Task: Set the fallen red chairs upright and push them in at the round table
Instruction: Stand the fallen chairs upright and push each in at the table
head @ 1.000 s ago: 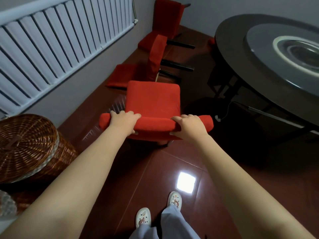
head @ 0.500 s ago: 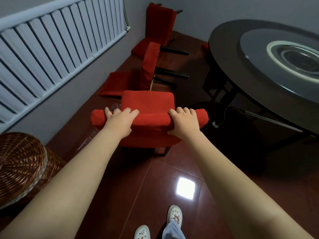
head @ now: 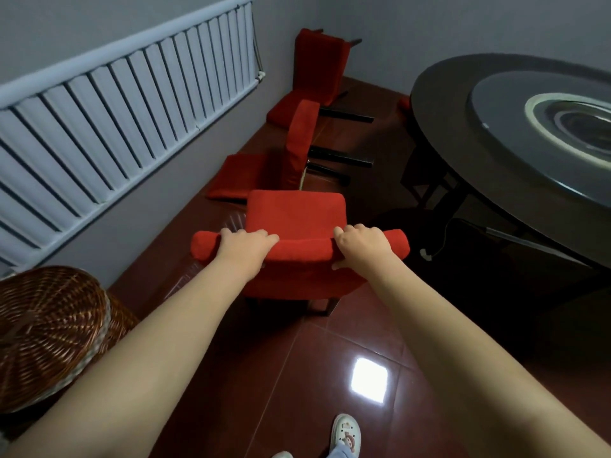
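A red upholstered chair (head: 296, 213) stands upright on the tiled floor just in front of me, its seat facing away. My left hand (head: 244, 247) grips the left part of its padded backrest top and my right hand (head: 362, 247) grips the right part, thumb underneath. Beyond it a second red chair (head: 297, 147) lies on its side with black legs pointing right. A third red chair (head: 319, 67) lies tipped by the far wall. The dark round table (head: 463, 133) with a glass turntable stands to the right.
A white radiator (head: 115, 104) runs along the left wall. A brown wicker basket (head: 46, 332) sits at lower left. A cable and white plug (head: 426, 254) lie under the table edge. My shoes (head: 345, 436) are at the bottom on glossy red tiles.
The chair in my hands has shifted a little away from me and towards the right; my view has swung so the basket and table sit nearer the frame edges. Both hands keep their grip.
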